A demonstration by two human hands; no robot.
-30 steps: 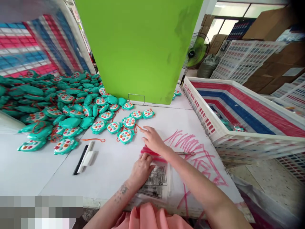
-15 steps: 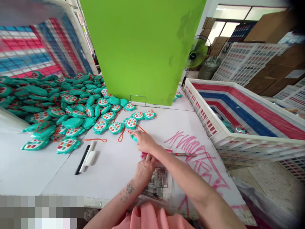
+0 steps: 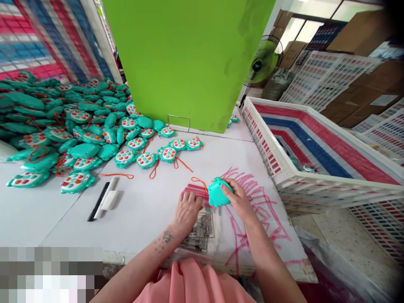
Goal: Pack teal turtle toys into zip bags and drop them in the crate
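Observation:
My right hand [image 3: 238, 198] grips a teal frog-shaped toy [image 3: 217, 192] with an orange cord, back side up, just above the red zip edge of a clear plastic bag [image 3: 202, 229]. My left hand [image 3: 187, 210] rests on that bag with its fingers curled at the red strip, pressing it to the white table [image 3: 151, 210]. The bag carries a printed black label. A big pile of the same teal toys [image 3: 78, 126] with coloured buttons lies to the left and behind.
A green panel [image 3: 189, 59] stands at the back of the table. A white crate [image 3: 315, 168] with a red and blue striped liner sits to the right. A black and white tool [image 3: 102, 204] lies left of my hands. Red scribbles mark the table.
My right hand reached forward to the row of toys, picked one up and brought it back over the bag's opening. My left hand stayed on the bag.

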